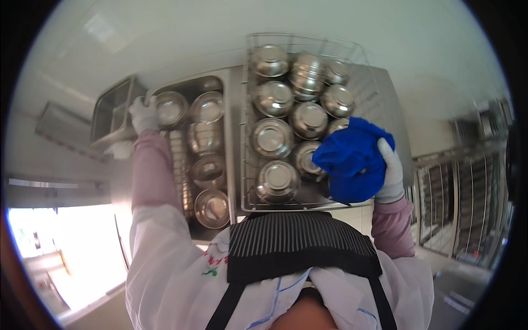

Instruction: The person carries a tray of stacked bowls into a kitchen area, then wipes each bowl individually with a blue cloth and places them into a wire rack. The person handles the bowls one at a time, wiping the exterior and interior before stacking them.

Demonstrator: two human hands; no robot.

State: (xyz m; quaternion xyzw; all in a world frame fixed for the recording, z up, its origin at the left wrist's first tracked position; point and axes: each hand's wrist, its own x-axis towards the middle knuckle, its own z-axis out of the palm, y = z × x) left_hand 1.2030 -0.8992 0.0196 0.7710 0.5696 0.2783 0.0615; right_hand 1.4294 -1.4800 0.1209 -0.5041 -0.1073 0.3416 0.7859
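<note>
My right hand (391,171), in a pale glove, grips a bunched blue cloth (354,161) over the right part of a wire basket (245,165). Several stainless steel bowls (273,138) stand upside down in the basket, some stacked, and the cloth hides part of them. My left hand (144,113), also gloved, is at the left edge of a deep metal tray (232,144), its fingers spread beside a steel bowl (170,108). Whether the fingers touch that bowl I cannot tell. More bowls (211,208) and stacks of bowls on their sides (176,161) lie in the tray.
An empty-looking rectangular metal container (117,111) stands left of the tray. A white crumpled thing (120,149) lies below it. The basket rests on a metal surface (385,99) against a pale wall. Metal racks (453,206) stand at the right.
</note>
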